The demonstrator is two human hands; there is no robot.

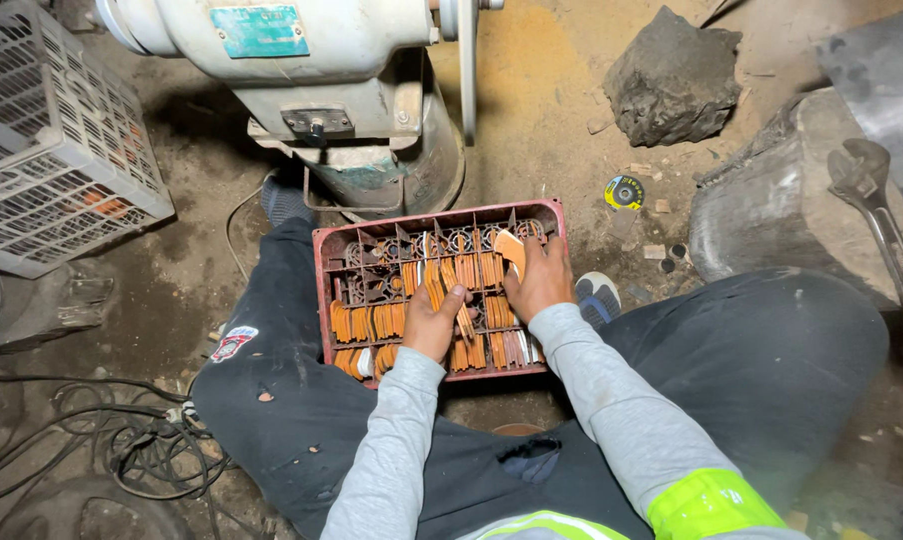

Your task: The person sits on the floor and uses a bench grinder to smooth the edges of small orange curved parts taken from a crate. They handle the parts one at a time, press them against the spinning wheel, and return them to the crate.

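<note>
Head view: two hands are seen working inside a red divided crate [326, 290] resting between the person's legs.

Nearest, grey sleeves with a bright yellow-green cuff are seen leading to the hands. The left hand [433, 322] is curled, its fingers pinched narrow on an upright row of thin orange pieces [441, 283] in a middle compartment. Just beside it, the right hand [541, 282] is laid on the neighbouring rows, and a single orange piece [510, 248] is held up at its fingertips, over the far compartments. More orange pieces are packed on edge below and left of the fingers. Beyond the fingertips, a pale grinder machine [311, 70] is seen on the dirt floor; far right of them a large wrench [886, 225] is laid on a block, and far left stands a white wire basket [51, 140].
</note>
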